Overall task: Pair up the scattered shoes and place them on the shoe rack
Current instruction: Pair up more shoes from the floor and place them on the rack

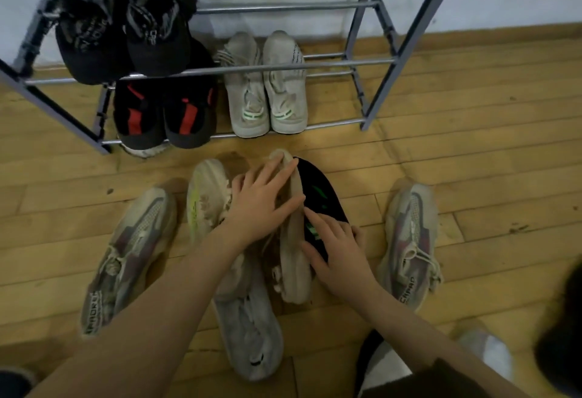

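Note:
A beige shoe lies on its side on the wooden floor, its black sole with green marks turned right. My left hand rests spread over its upper edge. My right hand grips its sole near the heel. Just left stands a matching beige shoe with a neon-yellow stripe. A grey shoe lies under my left forearm. Two beige-and-maroon sneakers sit apart, one at left and one at right. The grey metal shoe rack stands behind.
On the rack's upper bar rest two black shoes. Its bottom shelf holds a black-and-red pair and a white pair. The rack's right half holds nothing. Dark clothing fills the lower right corner.

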`<state>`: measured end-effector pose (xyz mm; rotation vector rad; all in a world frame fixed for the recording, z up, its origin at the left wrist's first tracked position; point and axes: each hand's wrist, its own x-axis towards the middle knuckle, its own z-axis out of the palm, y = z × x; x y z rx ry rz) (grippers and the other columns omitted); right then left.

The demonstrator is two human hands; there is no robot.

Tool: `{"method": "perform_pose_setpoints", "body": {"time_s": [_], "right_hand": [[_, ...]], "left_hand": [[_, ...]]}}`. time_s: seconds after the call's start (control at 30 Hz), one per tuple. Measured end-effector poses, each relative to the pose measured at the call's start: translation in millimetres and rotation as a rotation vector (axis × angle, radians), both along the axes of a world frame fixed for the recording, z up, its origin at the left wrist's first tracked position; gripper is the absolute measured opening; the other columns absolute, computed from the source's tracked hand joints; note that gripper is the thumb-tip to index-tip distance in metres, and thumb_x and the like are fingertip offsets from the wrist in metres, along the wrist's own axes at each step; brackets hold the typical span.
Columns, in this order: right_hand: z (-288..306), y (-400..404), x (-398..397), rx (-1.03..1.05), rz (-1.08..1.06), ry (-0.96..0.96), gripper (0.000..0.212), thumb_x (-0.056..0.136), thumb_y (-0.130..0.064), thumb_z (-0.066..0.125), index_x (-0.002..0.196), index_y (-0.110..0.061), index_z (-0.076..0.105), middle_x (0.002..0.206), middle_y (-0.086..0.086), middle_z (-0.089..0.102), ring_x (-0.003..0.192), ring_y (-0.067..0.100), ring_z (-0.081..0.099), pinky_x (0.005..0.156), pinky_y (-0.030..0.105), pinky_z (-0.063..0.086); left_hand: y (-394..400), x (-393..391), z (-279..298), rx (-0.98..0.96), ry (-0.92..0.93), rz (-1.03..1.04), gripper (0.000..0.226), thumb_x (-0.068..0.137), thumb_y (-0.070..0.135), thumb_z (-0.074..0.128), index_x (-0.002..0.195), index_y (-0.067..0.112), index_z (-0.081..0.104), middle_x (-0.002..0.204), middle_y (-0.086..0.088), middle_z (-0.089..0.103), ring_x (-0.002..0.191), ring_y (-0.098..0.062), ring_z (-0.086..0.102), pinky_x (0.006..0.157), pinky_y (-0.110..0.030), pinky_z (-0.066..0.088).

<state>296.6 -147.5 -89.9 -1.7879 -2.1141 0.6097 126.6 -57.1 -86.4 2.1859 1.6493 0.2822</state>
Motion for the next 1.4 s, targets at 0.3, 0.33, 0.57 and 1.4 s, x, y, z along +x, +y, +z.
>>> {"method": "perform_pose_setpoints", "body": {"time_s": [0.3, 0.33, 0.57, 1.4], "right_hand": [[-7, 8, -3, -0.020, -0.125, 0.164, 0.056, 0.094, -0.029, 0.050, 0.145, -0.025, 0.027, 0.130, 0.003, 0.050, 0.124, 0.017, 0.042, 0.101, 0.036, 0.024], [-6, 9, 0, 0.007, -0.104, 0.190, 0.053, 0.095, -0.025, 0.050, 0.144, -0.023, 0.030, 0.129, 0.004, 0.051, 0.122, 0.018, 0.044, 0.100, 0.034, 0.025], [-2, 35, 21, 0.107, -0.147, 0.159, 0.038, 0.095, -0.016, 0.046, 0.133, -0.016, 0.048, 0.127, 0.011, 0.056, 0.111, 0.025, 0.054, 0.091, 0.035, 0.028], [3, -9, -11, -0.149, 0.020, -0.327, 0.055, 0.094, -0.048, 0.040, 0.142, -0.047, 0.014, 0.156, 0.013, -0.002, 0.127, 0.043, 0.029, 0.100, 0.052, 0.031]], "left_hand": [[1, 5, -4, -0.075, 0.035, 0.055, 0.049, 0.094, 0.050, 0.031, 0.141, 0.042, 0.020, 0.153, -0.002, 0.023, 0.136, -0.027, 0.027, 0.110, -0.045, 0.011], [-6, 3, -6, -0.114, 0.030, 0.085, 0.051, 0.094, 0.051, 0.030, 0.142, 0.041, 0.017, 0.153, -0.004, 0.024, 0.137, -0.027, 0.027, 0.110, -0.044, 0.010], [-17, 30, -7, -0.199, -0.195, 0.043, 0.055, 0.095, 0.047, 0.031, 0.145, 0.033, 0.013, 0.153, 0.003, 0.025, 0.135, -0.020, 0.031, 0.106, -0.045, 0.020], [-113, -41, 7, -0.239, 0.100, 0.409, 0.070, 0.083, 0.067, 0.034, 0.138, 0.053, -0.006, 0.156, 0.000, -0.008, 0.127, -0.048, 0.031, 0.094, -0.056, 0.040]]}}
